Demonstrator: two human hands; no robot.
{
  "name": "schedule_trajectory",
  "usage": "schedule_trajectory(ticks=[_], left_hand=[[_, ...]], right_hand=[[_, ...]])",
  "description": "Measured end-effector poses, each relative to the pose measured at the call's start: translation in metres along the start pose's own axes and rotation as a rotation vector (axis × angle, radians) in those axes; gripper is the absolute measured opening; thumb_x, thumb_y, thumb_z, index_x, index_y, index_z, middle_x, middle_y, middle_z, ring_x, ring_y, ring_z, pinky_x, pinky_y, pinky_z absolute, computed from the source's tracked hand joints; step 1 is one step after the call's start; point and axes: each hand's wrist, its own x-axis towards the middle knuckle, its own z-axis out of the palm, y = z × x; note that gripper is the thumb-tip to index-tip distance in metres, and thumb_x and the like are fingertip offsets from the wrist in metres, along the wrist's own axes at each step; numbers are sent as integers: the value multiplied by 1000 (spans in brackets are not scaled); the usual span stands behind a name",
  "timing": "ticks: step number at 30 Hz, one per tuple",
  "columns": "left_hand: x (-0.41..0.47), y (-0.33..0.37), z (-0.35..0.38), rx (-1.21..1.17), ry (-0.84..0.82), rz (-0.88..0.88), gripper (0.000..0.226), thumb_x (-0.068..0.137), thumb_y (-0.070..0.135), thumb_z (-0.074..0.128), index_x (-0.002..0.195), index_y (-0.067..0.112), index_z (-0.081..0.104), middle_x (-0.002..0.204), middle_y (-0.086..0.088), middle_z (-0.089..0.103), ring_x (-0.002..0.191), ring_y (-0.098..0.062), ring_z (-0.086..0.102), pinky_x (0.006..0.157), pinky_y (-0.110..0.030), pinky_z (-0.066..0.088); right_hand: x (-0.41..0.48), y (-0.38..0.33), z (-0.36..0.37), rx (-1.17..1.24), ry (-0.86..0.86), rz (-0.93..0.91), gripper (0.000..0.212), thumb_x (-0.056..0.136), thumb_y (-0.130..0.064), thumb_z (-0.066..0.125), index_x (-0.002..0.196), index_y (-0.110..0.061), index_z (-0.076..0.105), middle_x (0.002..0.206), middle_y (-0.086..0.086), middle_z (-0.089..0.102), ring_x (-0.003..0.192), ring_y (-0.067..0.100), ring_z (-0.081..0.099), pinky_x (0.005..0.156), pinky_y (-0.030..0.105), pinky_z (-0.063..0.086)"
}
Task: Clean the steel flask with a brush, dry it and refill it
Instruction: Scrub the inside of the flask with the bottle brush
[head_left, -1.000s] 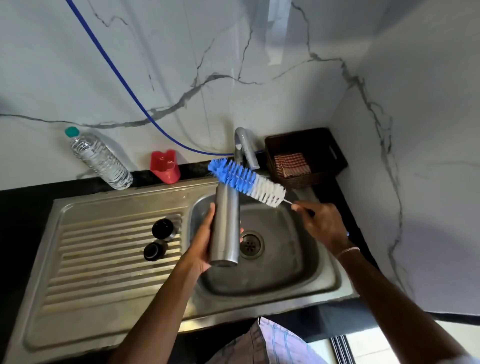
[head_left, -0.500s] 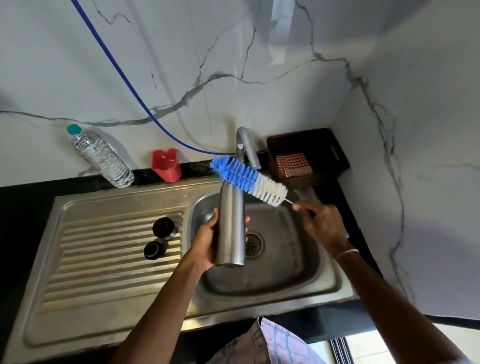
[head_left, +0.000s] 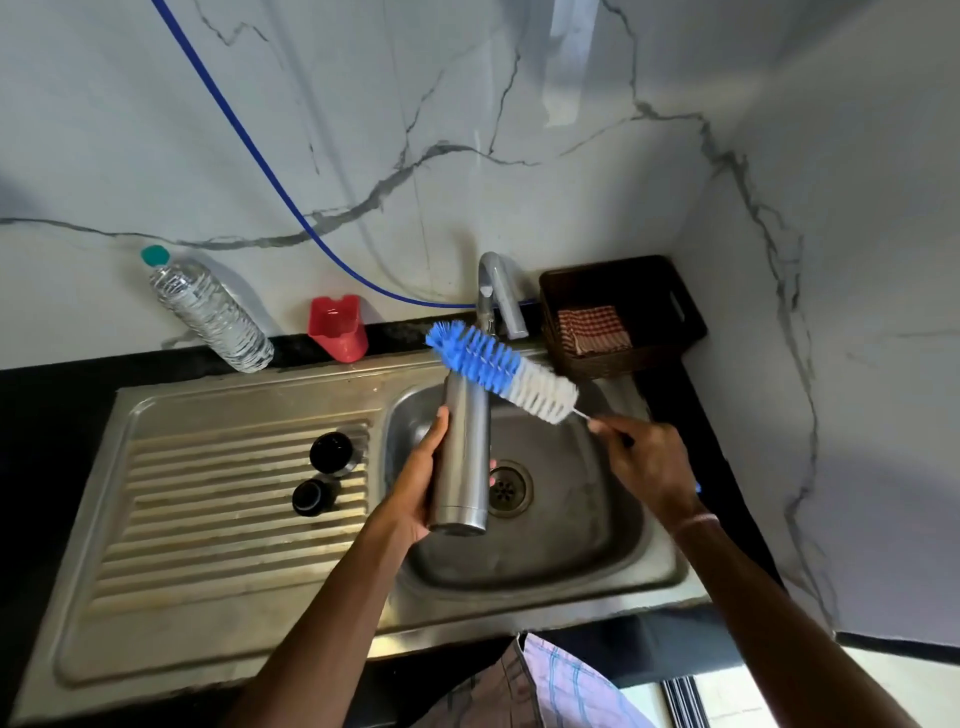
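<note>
Gripping the brushed-steel cylindrical flask (head_left: 462, 457) round its lower half, the left hand (head_left: 415, 499) has its fingers and thumb curled about the wall and holds the flask tilted over the steel sink basin (head_left: 561, 566). How will it handle?

Stiff, and probably light if it is empty. Smooth steel turns slippery when wet, so I'd take it mid-body with the palm behind.

And the right hand (head_left: 649, 462)?

It pinches the thin wire handle of the blue-and-white bristled bottle brush (head_left: 501, 371). The brush head lies across the flask's mouth, not inside. The bristles look soft and the wire bendy, so a hold near the bristles should steer it best.

Counts?

- One flask and one brush.
- Two black round caps (head_left: 331, 453) (head_left: 310, 497) on the draining board.
- One clear plastic water bottle (head_left: 210, 312) on the black bench.
- One red plastic holder (head_left: 337, 328).
- One dark woven basket (head_left: 675, 332) holding one checked cloth (head_left: 592, 330).
- One steel tap (head_left: 498, 296).
</note>
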Motion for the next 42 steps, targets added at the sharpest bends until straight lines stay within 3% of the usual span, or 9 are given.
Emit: schedule_trajectory(ticks=[4,9,12,15,23,27,32,37,42], left_hand=[[1,7,1,-44,32,5,68,92,64,59,121,3,70,111,-21,75,90,-30,75,87,-46,60],[3,17,-16,-137,56,-30,71,81,67,73,119,7,70,107,-13,76,93,-27,76,86,-45,58],[10,10,-15,-27,94,11,61,95,63,55,110,6,72,97,-13,79,76,-24,76,66,-38,61],[8,7,-5,-11,-1,10,69,94,65,53,133,10,66,130,-20,69,88,-26,74,76,-39,62],[17,22,-25,-4,69,39,88,57,80,81,108,8,78,98,-14,76,87,-29,76,78,-44,60],[19,25,-26,40,47,4,99,51,77,87,116,5,70,103,-17,75,87,-30,75,74,-43,61],[19,21,-5,-51,19,-43,79,88,67,62,130,0,65,119,-26,71,94,-38,74,89,-52,58],[18,26,-7,-9,86,-13,59,92,57,60,113,2,69,102,-21,75,79,-31,76,72,-45,62],[17,27,-17,21,73,-15,73,85,71,60,115,6,74,114,-20,73,94,-33,75,88,-51,58]], right_hand=[[-24,-1,-3,47,-45,-10,22,92,-40,67,105,-27,79,87,-5,79,72,11,74,62,33,60],[-93,-8,-27,102,-187,-123,24,90,-37,61,100,-27,80,92,-18,77,74,-2,71,68,1,45],[-56,-5,-16,60,-120,-80,29,91,-44,59,100,-26,81,86,-8,79,69,8,73,62,20,57],[-6,-4,-3,14,-22,3,18,90,-37,72,102,-27,80,85,-2,79,70,18,74,60,34,60],[-69,-2,-13,156,-170,-166,25,91,-37,63,101,-23,81,92,-32,66,78,-25,60,68,2,45],[-55,6,-8,117,-130,-143,19,89,-31,69,100,-22,81,90,-20,74,78,-11,67,66,11,53],[16,0,2,13,35,-28,18,92,-35,72,101,-22,81,82,-2,78,64,12,71,61,15,48],[-30,5,-10,92,-112,-89,19,92,-36,70,104,-26,80,87,-12,78,69,-5,70,62,19,55],[-52,10,-17,125,-131,-117,44,95,-57,53,100,-23,81,92,-13,78,78,-11,68,67,11,54]])
